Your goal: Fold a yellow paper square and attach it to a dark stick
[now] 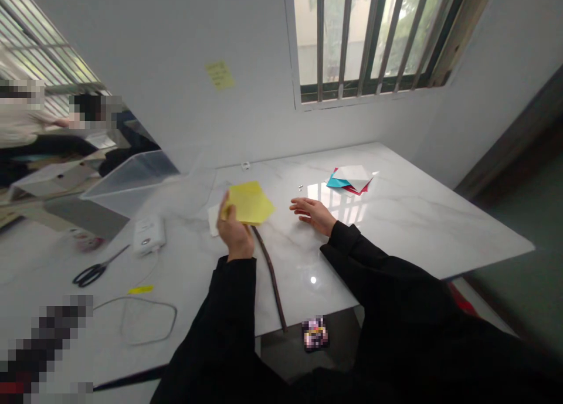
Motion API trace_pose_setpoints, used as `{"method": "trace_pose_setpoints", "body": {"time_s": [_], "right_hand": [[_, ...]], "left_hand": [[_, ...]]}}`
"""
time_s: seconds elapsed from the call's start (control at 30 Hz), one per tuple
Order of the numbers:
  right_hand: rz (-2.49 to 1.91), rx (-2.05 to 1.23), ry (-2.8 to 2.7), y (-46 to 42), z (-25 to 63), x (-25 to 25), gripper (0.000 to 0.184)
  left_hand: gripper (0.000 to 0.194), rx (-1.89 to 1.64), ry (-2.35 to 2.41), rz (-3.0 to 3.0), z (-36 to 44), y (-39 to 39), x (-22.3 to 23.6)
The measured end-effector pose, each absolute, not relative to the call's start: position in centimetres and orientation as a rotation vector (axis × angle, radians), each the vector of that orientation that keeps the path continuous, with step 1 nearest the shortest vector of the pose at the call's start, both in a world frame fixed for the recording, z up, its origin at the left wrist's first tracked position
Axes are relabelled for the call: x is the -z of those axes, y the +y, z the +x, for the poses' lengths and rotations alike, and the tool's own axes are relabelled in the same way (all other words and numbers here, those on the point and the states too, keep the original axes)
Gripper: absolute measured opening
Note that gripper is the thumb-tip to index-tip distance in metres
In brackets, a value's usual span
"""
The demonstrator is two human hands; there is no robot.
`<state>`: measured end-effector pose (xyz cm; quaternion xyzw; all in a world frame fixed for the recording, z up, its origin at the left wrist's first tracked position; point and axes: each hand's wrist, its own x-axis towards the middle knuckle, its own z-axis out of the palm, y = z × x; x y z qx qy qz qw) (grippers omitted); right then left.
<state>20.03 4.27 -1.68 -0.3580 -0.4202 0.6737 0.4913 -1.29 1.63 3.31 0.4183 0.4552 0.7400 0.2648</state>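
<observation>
My left hand (pixel 234 231) is raised over the white marble table (pixel 396 228) and pinches a yellow sheet of paper (pixel 250 202) by its left edge. My right hand (pixel 313 211) hovers just to the right of the sheet, fingers stretched out and empty. A white sheet (pixel 213 219) lies on the table under the yellow one. A thin dark stick (pixel 270 275) runs from below my left hand toward the table's near edge.
A stack of blue, red and white paper (pixel 352 179) lies at the far right. Black scissors (pixel 94 270), a white device (pixel 149 234), a cable loop (pixel 145 322) and a clear plastic bin (pixel 127 184) sit on the left. People are at work far left.
</observation>
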Motion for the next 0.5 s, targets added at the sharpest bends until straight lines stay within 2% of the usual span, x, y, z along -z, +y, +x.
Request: {"method": "trace_pose_setpoints", "body": {"time_s": [0.07,0.13,0.2,0.27,0.37,0.43,0.5], "right_hand": [[-0.868,-1.658,-1.032,4.2,20.2,1.6,0.039],[-0.861,-1.673,-1.034,4.3,20.3,1.5,0.04],[-0.864,-1.678,-1.047,4.2,20.2,1.5,0.04],[-0.876,-1.674,-1.069,4.2,20.0,1.4,0.039],[-0.883,-1.663,-1.114,4.1,20.0,1.5,0.038],[-0.875,-1.657,-1.141,4.1,20.0,1.6,0.038],[-0.866,-1.658,-1.154,4.1,20.0,1.7,0.038]], "left_hand": [[0.05,-2.25,1.498,1.511,-4.2,1.8,-4.9],[0.054,-2.198,1.683,2.002,-7.2,2.2,-6.5],[0.056,-1.843,1.853,2.371,-9.5,3.1,-7.2],[0.057,-1.248,2.063,2.502,-10.9,4.3,-6.6],[0.057,-0.381,2.233,2.34,-11.4,6.2,-3.4],[0.069,-0.164,2.241,2.214,-11.5,6.9,-0.9],[0.081,-0.144,2.237,2.192,-11.8,7.3,0.8]]}}
